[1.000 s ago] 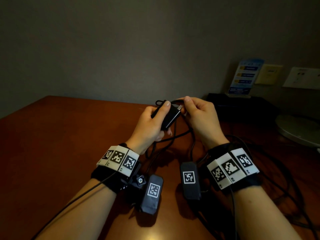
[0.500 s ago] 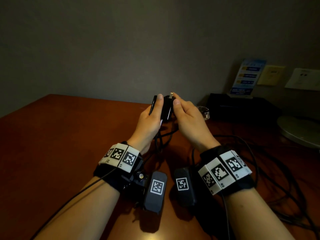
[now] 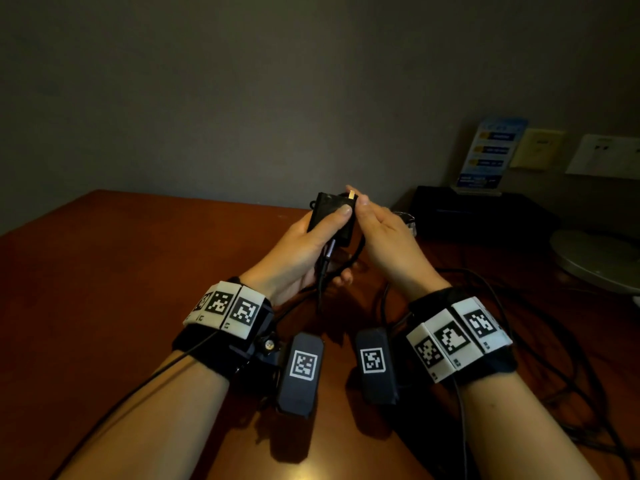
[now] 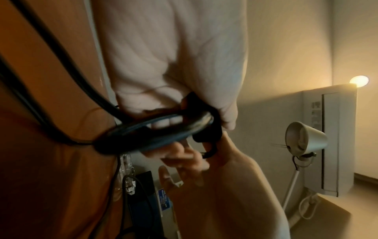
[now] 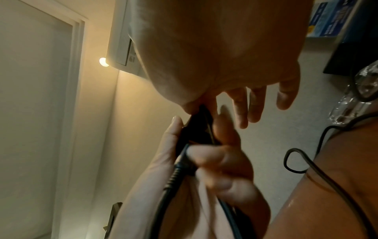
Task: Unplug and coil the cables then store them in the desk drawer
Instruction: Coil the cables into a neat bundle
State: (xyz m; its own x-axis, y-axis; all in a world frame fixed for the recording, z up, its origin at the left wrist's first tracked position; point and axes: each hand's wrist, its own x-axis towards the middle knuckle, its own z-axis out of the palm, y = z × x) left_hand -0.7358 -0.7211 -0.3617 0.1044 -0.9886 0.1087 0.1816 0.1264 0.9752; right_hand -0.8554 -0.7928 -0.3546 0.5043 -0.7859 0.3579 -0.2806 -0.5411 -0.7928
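Note:
Above the brown desk (image 3: 104, 271), my left hand (image 3: 301, 247) grips a black power adapter (image 3: 329, 216) upright, thumb across its front. Its black cable (image 3: 323, 271) hangs from the bottom, and loops of cable (image 4: 155, 131) are bunched in the left fingers in the left wrist view. My right hand (image 3: 388, 237) pinches the metal prong (image 3: 351, 195) at the adapter's top between thumb and forefinger. The right wrist view shows that pinch on the adapter (image 5: 196, 127), with the other right fingers (image 5: 255, 106) straight. No drawer is in view.
Loose black cables (image 3: 519, 323) sprawl over the desk at right. A black box (image 3: 478, 213) with a blue card (image 3: 491, 150) stands at the back right, below wall sockets (image 3: 606, 154). A round lamp base (image 3: 595, 258) sits at the far right.
The adapter has turned from tilted to upright and risen a little. My right fingers moved from its side to the prong on top.

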